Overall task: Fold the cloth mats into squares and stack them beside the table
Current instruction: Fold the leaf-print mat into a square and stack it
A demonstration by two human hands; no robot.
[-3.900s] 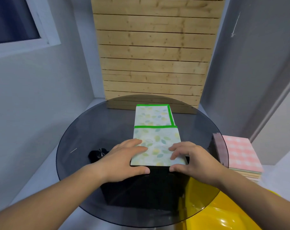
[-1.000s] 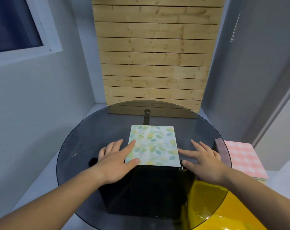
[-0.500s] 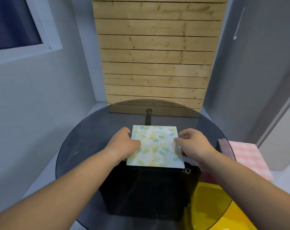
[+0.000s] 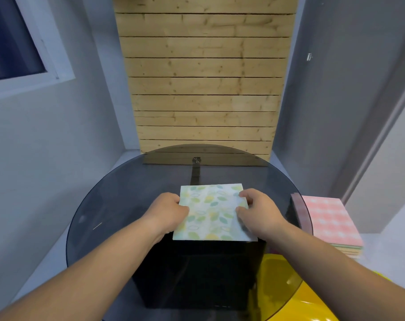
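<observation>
The glass table [image 4: 118,205] is carrying the leaf-print mat [image 4: 212,214], already folded square, near its middle. The stack [image 4: 328,221] of folded mats is waiting low beside the table's right rim, which the carry must clear. The left hand [image 4: 169,212] and right hand [image 4: 258,212] are each pinching a side edge, both grips holding the mat, likely lifting it for stacking.

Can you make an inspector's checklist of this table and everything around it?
Surface: round smoked-glass table, see-through.
Job's things: folded square leaf-print cloth mat at the table's middle; stack of folded mats, pink checked one on top, beside the table at right.
Clutter: black box and shiny yellow object seen below the glass.
Hands: left hand and right hand each grip a side edge of the mat.
Cables: nothing seen.
Surroundings: wooden slat panel, grey walls, window at left.
</observation>
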